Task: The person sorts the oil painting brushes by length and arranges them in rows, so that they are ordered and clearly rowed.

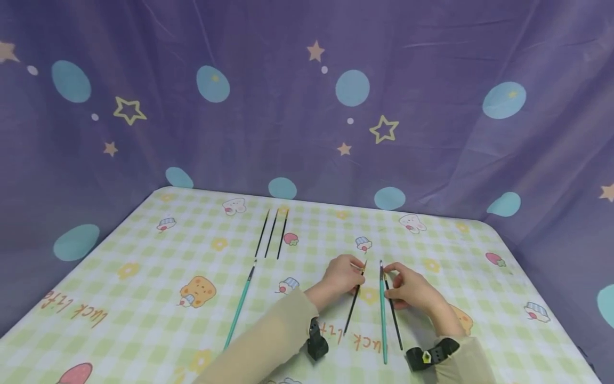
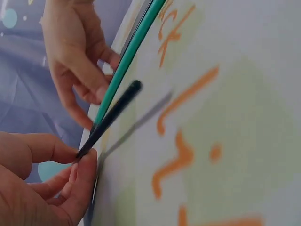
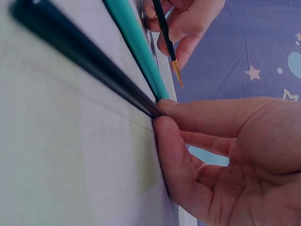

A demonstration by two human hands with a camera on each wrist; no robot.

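Observation:
Between the thumb and fingers of my left hand point(image 1: 339, 276) is a thin black paintbrush point(image 1: 352, 309), pinched near its bristle end; the left wrist view shows its handle end point(image 2: 115, 113) raised above its shadow. My right hand point(image 1: 413, 290) pinches another black paintbrush point(image 1: 395, 322) near its upper part, seen close in the right wrist view point(image 3: 94, 61). A teal paintbrush point(image 1: 383, 320) lies just left of that one, its upper end right at the right hand's fingertips. The bristles of the left hand's brush point away from me.
Three thin black paintbrushes point(image 1: 271, 233) lie side by side at the back left of the checkered tablecloth point(image 1: 158, 266). A second teal paintbrush point(image 1: 242, 304) lies nearer, partly behind the left sleeve point(image 1: 268, 341). A purple curtain point(image 1: 288, 133) hangs behind the table.

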